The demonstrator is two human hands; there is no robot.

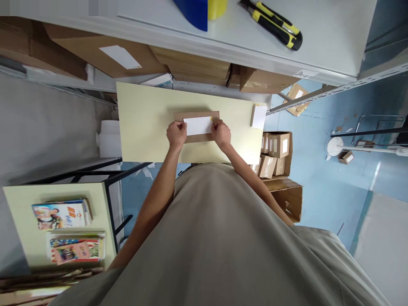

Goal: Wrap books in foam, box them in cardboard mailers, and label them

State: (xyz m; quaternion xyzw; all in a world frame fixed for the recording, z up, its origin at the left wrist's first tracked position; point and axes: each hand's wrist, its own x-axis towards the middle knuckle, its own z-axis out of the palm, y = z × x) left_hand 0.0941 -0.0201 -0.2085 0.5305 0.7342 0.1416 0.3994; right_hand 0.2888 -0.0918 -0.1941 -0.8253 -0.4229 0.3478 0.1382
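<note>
A grey-green shirt (213, 233) fills the nearest part of the scene. At near left, a pale side table (25, 195) bears two piles of printed magazines (62, 214), one nearer than the other. On the right, an open carton (283, 184) stands on the blue floor (321, 182); just beyond it, a second carton (290, 153) is packed with small taped boxes (267, 166). Ahead lies a pale yellow worktable (146, 123), and around its middle a flat brown box (200, 139) with a white label (198, 126) over it. The left hand (177, 134) pinches the label's left end between thumb and curled fingers; the right hand (221, 132) pinches its right end likewise. Whether the label touches the box, I cannot tell. A white stack (259, 116) sits at the table's far right corner. Farther off, large cardboard boxes (194, 63) line up beneath a grey shelf (334, 38), which holds a black-and-yellow utility knife (270, 26).
</note>
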